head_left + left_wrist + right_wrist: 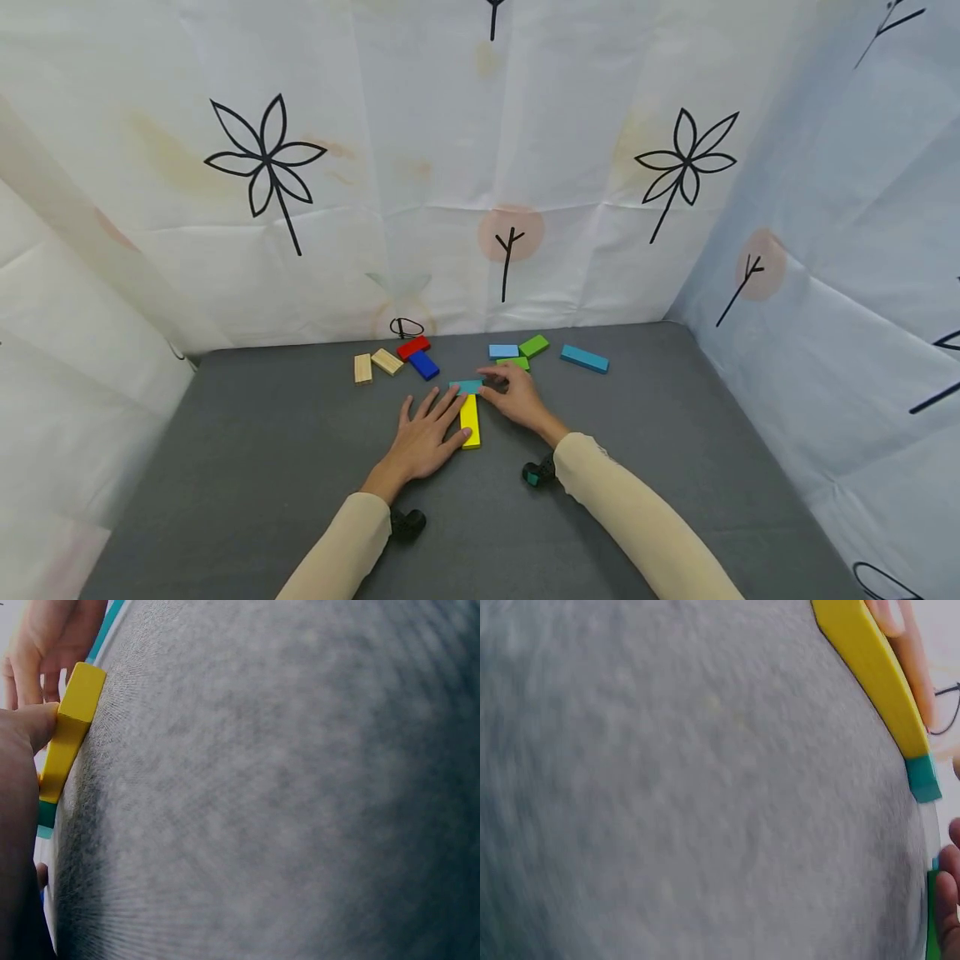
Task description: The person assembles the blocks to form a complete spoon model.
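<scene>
Sleeves point(352, 537) lie nearest my head camera. I see the left hand point(423, 440) with fingers spread, its thumb against the yellow block point(470, 414) and fingertips by the teal block point(469, 387). The right hand point(519, 398) is at the teal block's right end; whether it pinches, I cannot tell. My right wrist view shows yellow meeting teal edge-on; only the head view gives me the red block point(414, 347) and wooden blocks point(363, 369).
</scene>
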`<state>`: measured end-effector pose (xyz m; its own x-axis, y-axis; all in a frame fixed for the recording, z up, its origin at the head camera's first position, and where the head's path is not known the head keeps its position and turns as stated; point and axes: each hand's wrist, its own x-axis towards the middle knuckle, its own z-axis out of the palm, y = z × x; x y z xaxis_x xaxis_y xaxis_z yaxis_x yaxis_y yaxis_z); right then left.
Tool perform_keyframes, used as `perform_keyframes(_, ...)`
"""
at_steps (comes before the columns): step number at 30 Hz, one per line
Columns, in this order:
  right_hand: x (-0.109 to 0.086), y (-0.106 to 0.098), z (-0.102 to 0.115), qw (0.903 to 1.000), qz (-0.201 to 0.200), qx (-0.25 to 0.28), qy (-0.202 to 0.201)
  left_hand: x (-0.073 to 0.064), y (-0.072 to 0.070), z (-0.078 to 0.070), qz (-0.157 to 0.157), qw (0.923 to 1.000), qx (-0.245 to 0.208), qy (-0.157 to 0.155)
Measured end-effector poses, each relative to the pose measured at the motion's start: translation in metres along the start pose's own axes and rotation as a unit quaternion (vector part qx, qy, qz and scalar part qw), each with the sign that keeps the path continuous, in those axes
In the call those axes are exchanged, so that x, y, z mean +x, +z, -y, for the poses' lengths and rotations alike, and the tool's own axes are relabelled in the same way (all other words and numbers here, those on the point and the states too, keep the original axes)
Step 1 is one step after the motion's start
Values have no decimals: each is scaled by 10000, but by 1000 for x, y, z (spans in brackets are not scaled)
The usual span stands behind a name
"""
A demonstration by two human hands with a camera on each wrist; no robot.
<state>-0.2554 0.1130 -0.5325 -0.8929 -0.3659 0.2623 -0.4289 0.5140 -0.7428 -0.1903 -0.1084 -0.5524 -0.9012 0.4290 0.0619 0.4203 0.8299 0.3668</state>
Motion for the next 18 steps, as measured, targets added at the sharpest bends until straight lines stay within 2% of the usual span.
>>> perform_keyframes(4, 0, -7, -4, 9972, -694, -140, 256, 0, -2, -2, 66, 9999, 34, -89)
perform_keyframes(9, 2, -13, -13, 9848, -1376, -496, 932, 0, -3, -3, 135, 9998, 103, -131)
perform_keyframes(13, 1, -12, -17, 9780, -1547, -673, 1226, 0, -4, -2, 185, 9997, 78, -159)
perform_keyframes(18, 0, -10, -20, 9730, -1425, -1053, 1477, 0, -3, -2, 219, 9996, 95, -171)
